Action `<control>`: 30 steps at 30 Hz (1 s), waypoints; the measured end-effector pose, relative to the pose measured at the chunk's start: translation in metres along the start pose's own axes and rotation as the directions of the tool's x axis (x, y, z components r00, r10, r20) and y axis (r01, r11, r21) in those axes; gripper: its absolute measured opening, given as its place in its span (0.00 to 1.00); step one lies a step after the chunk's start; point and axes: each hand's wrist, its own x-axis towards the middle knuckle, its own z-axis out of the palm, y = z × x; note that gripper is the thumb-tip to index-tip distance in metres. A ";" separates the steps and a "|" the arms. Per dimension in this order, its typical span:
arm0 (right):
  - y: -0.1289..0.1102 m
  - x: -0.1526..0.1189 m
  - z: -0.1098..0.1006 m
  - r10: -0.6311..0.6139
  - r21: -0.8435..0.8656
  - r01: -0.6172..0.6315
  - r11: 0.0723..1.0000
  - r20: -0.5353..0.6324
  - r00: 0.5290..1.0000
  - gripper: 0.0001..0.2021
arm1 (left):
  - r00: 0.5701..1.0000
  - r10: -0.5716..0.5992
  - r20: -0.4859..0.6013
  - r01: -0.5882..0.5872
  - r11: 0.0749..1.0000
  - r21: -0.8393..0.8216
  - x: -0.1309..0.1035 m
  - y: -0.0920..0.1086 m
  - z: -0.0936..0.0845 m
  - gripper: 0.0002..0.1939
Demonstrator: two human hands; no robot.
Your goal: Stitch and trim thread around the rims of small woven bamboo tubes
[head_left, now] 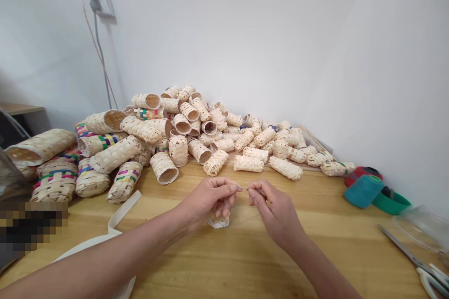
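Note:
My left hand (218, 196) and my right hand (271, 208) meet over the middle of the table, fingertips pinched and almost touching. Between them is something very thin. In the right fingers it looks like a thread; what the left fingers pinch is too small to make out. Under my left hand lies a small woven basket (218, 222), its whitish rim toward me and most of its body hidden by the hand.
A big heap of woven tube baskets (178, 152) lies against the wall. Blue thread spools (365, 191) and a green tape roll (394, 203) are at right, with scissors (414, 259) nearer me. A white strip (122, 212) curls at left. A power socket (105, 4) is on the wall.

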 end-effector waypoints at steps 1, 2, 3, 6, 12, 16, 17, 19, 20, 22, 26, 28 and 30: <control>0.000 0.000 0.000 -0.001 -0.006 0.001 1.000 -0.005 1.000 0.08 | 1.000 0.009 -0.001 -0.009 1.000 0.000 0.000 0.000 0.000 0.12; 0.001 0.000 0.000 0.000 -0.011 0.000 1.000 -0.011 1.000 0.08 | 1.000 0.019 -0.002 -0.019 1.000 0.006 0.000 0.000 -0.001 0.12; 0.001 -0.001 0.000 0.000 -0.014 -0.001 1.000 -0.013 1.000 0.08 | 1.000 0.025 -0.003 -0.025 1.000 0.018 0.000 -0.001 -0.001 0.12; 0.000 -0.001 -0.001 -0.005 -0.023 0.005 1.000 -0.013 1.000 0.08 | 0.999 0.024 -0.047 -0.019 0.996 0.090 0.000 0.000 0.000 0.14; -0.001 0.000 -0.002 -0.042 -0.059 0.041 0.997 -0.011 0.999 0.07 | 0.988 0.090 -0.129 -0.064 0.978 0.196 -0.001 0.004 0.005 0.17; 0.002 0.003 -0.004 -0.140 -0.102 0.130 0.986 -0.093 0.986 0.06 | 0.979 0.114 -0.168 -0.080 0.977 0.199 -0.001 0.004 0.006 0.18; 0.002 0.004 -0.005 -0.169 -0.108 0.156 0.982 -0.119 0.978 0.06 | 0.978 0.117 -0.172 -0.081 0.976 0.201 -0.001 0.004 0.006 0.18; 0.003 0.006 -0.006 -0.196 -0.107 0.180 0.978 -0.155 0.968 0.06 | 0.976 0.126 -0.177 -0.087 0.973 0.213 0.000 0.004 0.006 0.18; 0.002 0.006 -0.007 -0.195 -0.099 0.180 0.979 -0.165 0.967 0.07 | 0.975 0.131 -0.179 -0.090 0.971 0.222 0.000 0.004 0.006 0.18; 0.002 0.006 -0.006 -0.191 -0.075 0.181 0.981 -0.164 0.968 0.08 | 0.973 0.144 -0.182 -0.100 0.967 0.233 -0.001 0.004 0.006 0.18; 0.003 0.005 -0.003 -0.103 0.053 0.111 0.992 -0.132 0.986 0.08 | 0.970 0.166 -0.180 -0.122 0.965 0.232 0.000 0.002 0.006 0.17; 0.003 0.005 -0.001 0.048 0.221 -0.021 0.975 -0.116 0.992 0.08 | 0.970 0.173 -0.171 -0.130 0.963 0.237 0.000 0.001 0.006 0.16; 0.002 0.005 0.001 0.192 0.410 -0.160 0.898 -0.037 0.981 0.10 | 0.970 0.189 -0.155 -0.145 0.956 0.256 0.000 0.001 0.006 0.14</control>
